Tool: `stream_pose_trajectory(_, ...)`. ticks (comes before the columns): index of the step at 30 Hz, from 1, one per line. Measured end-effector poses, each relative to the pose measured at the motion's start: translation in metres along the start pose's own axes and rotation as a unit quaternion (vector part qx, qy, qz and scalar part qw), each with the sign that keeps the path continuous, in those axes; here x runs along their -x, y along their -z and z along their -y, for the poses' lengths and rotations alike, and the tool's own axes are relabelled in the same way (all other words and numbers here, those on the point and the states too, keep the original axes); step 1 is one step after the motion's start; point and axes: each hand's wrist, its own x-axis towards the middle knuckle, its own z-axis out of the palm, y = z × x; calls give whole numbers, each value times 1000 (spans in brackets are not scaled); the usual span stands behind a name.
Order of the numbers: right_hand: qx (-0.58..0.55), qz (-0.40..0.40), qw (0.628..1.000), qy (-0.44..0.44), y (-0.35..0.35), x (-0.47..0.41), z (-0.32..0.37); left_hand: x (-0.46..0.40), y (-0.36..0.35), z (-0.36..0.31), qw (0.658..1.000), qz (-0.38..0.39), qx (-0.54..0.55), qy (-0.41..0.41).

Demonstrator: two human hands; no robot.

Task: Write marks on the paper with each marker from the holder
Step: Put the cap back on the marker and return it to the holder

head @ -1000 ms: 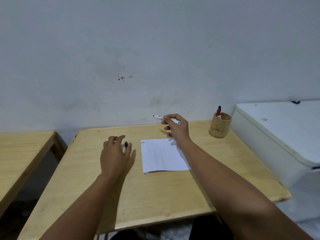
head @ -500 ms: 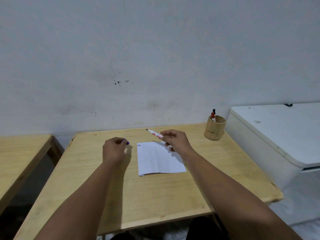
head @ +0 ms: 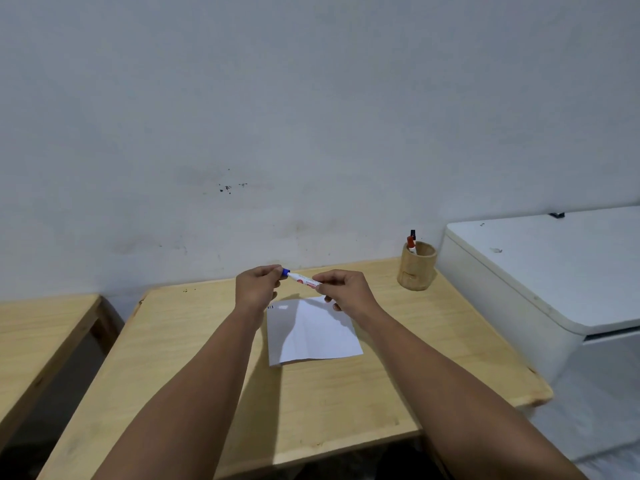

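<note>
A white marker [head: 302,280] with red print is held level above the far edge of the paper [head: 311,334]. My right hand [head: 341,289] grips its barrel. My left hand [head: 258,287] pinches the blue cap [head: 285,272], which sits on the marker's tip. The white sheet lies on the wooden table [head: 207,375] and carries small dark marks [head: 270,307] at its top left corner. A bamboo holder [head: 416,266] stands at the table's far right with a red marker [head: 411,244] and a black one [head: 412,233] upright in it.
A white appliance [head: 554,271] stands against the table's right side. A second wooden table [head: 38,334] sits to the left across a narrow gap. A grey wall rises right behind both tables.
My left hand has lifted off the table with the blue cap and met the marker's tip. My right hand has brought the marker toward the left hand, above the paper.
</note>
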Motion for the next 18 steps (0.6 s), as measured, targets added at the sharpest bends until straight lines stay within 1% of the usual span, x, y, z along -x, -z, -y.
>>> stream_pose_trajectory(5, -10, -25, 999, 19, 18, 1, 0, 9, -33, -9, 999, 11, -37, -31)
stream_pose_trajectory(9, 2, -70, 996, 56, 42, -5, 8, 10, -73, -34, 994, 19, -83, -67)
stream_pose_trajectory(11, 46, -74, 994, 71, 59, -10, 13, 12, -102, -53, 985, 63, -117, -110)
stream_pose_trajectory(13, 121, -65, 986, 91, 80, -19, 19, 18, -138, -74, 966, 116, -152, -174)
stream_pose_trajectory(15, 137, -112, 979, 98, 105, -30, 28, 23, -172, -84, 953, 134, -165, -214)
stream_pose_trajectory(18, 132, -248, 954, 106, 148, -41, 43, 21, -205, -67, 957, 138, -149, -206)
